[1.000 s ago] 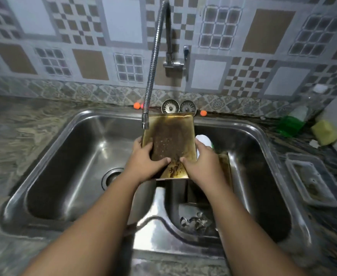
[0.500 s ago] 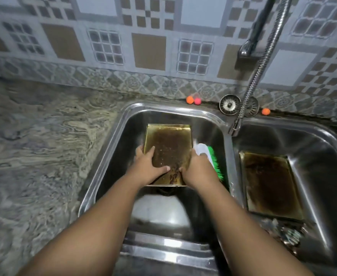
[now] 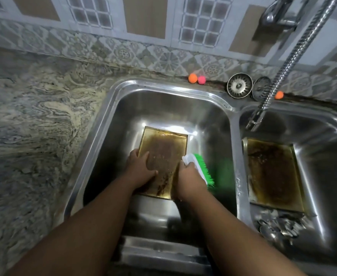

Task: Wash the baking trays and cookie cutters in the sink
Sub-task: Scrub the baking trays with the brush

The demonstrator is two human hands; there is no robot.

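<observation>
A dirty golden baking tray (image 3: 164, 152), crusted brown inside, lies low in the left basin (image 3: 123, 120) of a steel double sink. My left hand (image 3: 140, 172) grips its near left edge, thumb lying on the tray's inner face. My right hand (image 3: 190, 181) is at its near right edge and holds a white scrub brush with green bristles (image 3: 200, 168). A second dirty tray (image 3: 273, 172) lies flat in the right basin (image 3: 332, 148). Several metal cookie cutters (image 3: 279, 226) lie blurred in front of it.
A flexible metal tap hose (image 3: 295, 56) hangs down from the upper right, its nozzle over the right basin's back left corner. Two sink strainers (image 3: 239, 86) and small orange and pink balls (image 3: 196, 79) sit on the back ledge. Marbled countertop (image 3: 34, 124) spreads to the left.
The tray went from under the tap, over the divider, into the left basin and has now sunk lower in it. Both hands stayed on it. The view swung left.
</observation>
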